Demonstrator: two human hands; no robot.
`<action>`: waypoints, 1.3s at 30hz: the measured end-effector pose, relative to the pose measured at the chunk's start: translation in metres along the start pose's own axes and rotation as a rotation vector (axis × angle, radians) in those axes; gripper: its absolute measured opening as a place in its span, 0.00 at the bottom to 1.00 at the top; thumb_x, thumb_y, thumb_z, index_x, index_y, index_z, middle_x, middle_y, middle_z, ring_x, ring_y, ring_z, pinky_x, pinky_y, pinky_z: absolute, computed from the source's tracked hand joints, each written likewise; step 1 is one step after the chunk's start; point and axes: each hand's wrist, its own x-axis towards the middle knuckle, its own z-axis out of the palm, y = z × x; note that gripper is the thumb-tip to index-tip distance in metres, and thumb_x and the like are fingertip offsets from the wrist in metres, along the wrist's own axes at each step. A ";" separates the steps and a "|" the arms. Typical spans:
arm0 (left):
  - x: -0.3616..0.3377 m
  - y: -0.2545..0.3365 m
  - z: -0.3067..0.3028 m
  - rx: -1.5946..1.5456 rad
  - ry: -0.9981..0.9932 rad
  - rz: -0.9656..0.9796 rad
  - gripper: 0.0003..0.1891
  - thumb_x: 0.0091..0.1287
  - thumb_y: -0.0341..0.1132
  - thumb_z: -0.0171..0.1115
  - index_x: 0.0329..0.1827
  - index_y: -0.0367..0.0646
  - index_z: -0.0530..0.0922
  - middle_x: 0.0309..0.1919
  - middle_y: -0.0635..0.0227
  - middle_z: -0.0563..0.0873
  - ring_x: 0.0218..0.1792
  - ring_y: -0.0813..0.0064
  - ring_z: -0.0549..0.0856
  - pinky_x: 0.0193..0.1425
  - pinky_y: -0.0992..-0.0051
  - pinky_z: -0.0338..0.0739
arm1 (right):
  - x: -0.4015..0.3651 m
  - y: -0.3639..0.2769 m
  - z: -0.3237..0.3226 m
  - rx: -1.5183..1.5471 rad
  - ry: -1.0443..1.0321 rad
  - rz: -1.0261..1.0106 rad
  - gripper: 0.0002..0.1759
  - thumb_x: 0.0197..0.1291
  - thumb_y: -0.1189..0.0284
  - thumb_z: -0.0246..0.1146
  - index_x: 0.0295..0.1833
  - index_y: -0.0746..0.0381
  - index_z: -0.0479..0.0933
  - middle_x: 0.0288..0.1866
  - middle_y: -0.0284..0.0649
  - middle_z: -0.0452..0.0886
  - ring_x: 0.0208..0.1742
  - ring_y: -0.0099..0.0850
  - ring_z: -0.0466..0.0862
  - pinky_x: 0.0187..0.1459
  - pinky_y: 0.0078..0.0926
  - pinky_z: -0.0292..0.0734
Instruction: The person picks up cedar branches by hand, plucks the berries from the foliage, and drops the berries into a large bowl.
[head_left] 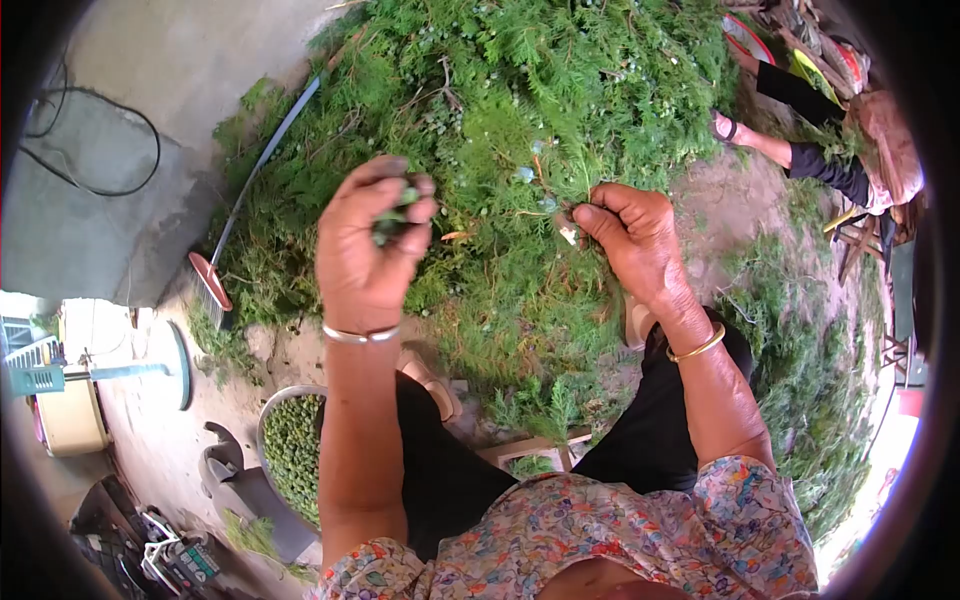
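Observation:
My left hand point(365, 245) is raised over a large heap of cut evergreen branches point(490, 90), its fingers curled round several small green seed cones point(408, 197). To the right, my right hand point(635, 235) pinches an evergreen sprig point(543, 185) between thumb and fingertips. Bluish-green cones show along this sprig, which overlaps the heap in view. Both wrists wear bangles. Near my left forearm stands a round basin point(264, 440) full of green cones, partly hidden by the arm.
A broom point(212, 285) leans along the heap's left edge. Further left are a pale blue fan point(175, 368) and a black cable point(155, 150). A grey object point(265, 500) lies beside the basin. Another person point(885, 150) sits at the right. More branches point(800, 360) cover the ground below them.

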 end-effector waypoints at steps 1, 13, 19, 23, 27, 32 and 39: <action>-0.002 -0.008 0.005 0.083 0.002 -0.007 0.04 0.60 0.24 0.58 0.36 0.34 0.78 0.30 0.52 0.82 0.23 0.74 0.81 0.16 0.83 0.77 | -0.001 -0.003 0.002 -0.052 -0.015 0.001 0.07 0.55 0.80 0.62 0.27 0.68 0.71 0.16 0.37 0.68 0.21 0.19 0.66 0.23 0.21 0.64; -0.010 -0.069 0.018 1.176 0.117 0.212 0.06 0.53 0.27 0.67 0.26 0.32 0.81 0.14 0.75 0.76 0.16 0.89 0.71 0.17 0.87 0.60 | -0.002 -0.002 0.024 -0.109 -0.073 -0.051 0.05 0.54 0.81 0.62 0.28 0.68 0.72 0.17 0.38 0.68 0.21 0.20 0.66 0.23 0.22 0.65; -0.017 -0.045 0.029 0.596 0.150 -0.143 0.04 0.53 0.23 0.65 0.28 0.34 0.78 0.18 0.69 0.77 0.13 0.85 0.69 0.14 0.84 0.58 | 0.003 -0.002 0.021 0.013 -0.145 0.017 0.06 0.54 0.80 0.61 0.28 0.69 0.72 0.17 0.39 0.68 0.20 0.20 0.66 0.24 0.24 0.65; -0.029 0.006 0.027 0.498 0.015 0.144 0.06 0.58 0.29 0.59 0.33 0.34 0.77 0.18 0.66 0.76 0.14 0.82 0.71 0.12 0.86 0.60 | 0.009 0.012 0.014 -0.199 -0.038 0.009 0.07 0.54 0.80 0.61 0.26 0.69 0.72 0.17 0.40 0.69 0.20 0.21 0.65 0.24 0.24 0.64; -0.057 0.079 0.012 0.213 0.248 0.261 0.05 0.60 0.26 0.57 0.37 0.35 0.74 0.25 0.62 0.78 0.21 0.75 0.76 0.16 0.82 0.66 | 0.010 0.012 0.012 -0.185 -0.083 -0.017 0.06 0.54 0.78 0.62 0.28 0.68 0.73 0.17 0.41 0.68 0.20 0.22 0.65 0.24 0.25 0.65; -0.164 0.141 -0.061 0.409 0.597 0.381 0.07 0.61 0.31 0.61 0.37 0.39 0.74 0.25 0.61 0.78 0.21 0.72 0.76 0.18 0.77 0.65 | 0.005 0.037 0.011 -0.190 -0.131 -0.059 0.07 0.59 0.74 0.61 0.36 0.68 0.77 0.26 0.28 0.74 0.28 0.17 0.69 0.30 0.18 0.66; -0.350 0.100 -0.184 0.890 1.281 0.254 0.18 0.58 0.44 0.66 0.28 0.34 0.78 0.17 0.69 0.77 0.18 0.77 0.78 0.18 0.78 0.70 | 0.006 0.061 0.002 -0.239 -0.221 0.014 0.09 0.61 0.73 0.60 0.40 0.70 0.77 0.30 0.26 0.75 0.32 0.15 0.69 0.35 0.15 0.66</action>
